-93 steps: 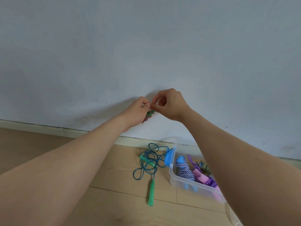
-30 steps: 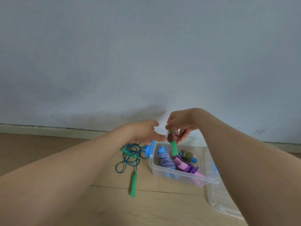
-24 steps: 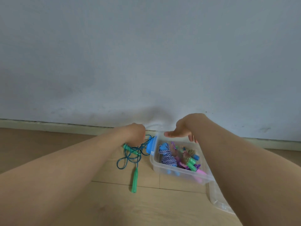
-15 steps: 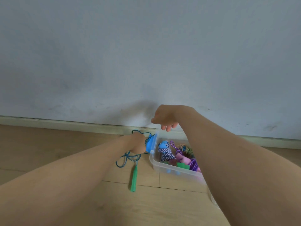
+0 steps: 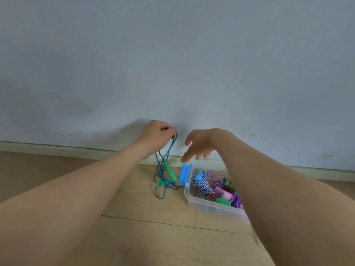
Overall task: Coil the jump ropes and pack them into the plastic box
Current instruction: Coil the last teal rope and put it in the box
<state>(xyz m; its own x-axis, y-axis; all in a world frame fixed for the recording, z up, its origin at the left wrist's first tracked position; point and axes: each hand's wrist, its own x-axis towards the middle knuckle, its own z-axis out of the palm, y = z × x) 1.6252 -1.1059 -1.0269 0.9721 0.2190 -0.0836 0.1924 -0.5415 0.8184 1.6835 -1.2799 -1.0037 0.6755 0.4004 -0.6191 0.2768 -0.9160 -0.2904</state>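
Note:
My left hand (image 5: 156, 134) pinches the blue cord of a jump rope (image 5: 162, 173) with green handles and holds it up off the wooden floor; loops and both handles dangle below. My right hand (image 5: 199, 144) hovers beside it with fingers spread, holding nothing, above the left end of the clear plastic box (image 5: 209, 205). The box has a blue latch (image 5: 185, 173) and holds several coiled ropes: a blue-and-white braided one (image 5: 202, 186), a purple one with pink handles (image 5: 223, 192) and a brownish one with green handles (image 5: 218, 199). My right forearm hides the box's right part.
The box stands on a light wooden floor (image 5: 153, 237) close to the skirting board (image 5: 57, 150) of a pale grey-blue wall (image 5: 172, 64). A sliver of clear plastic (image 5: 258, 243) shows at the right under my forearm.
My right hand dropped the coiled rope with green handles into the box and came away with nothing in it. My left hand took the blue rope from the floor and lifted it.

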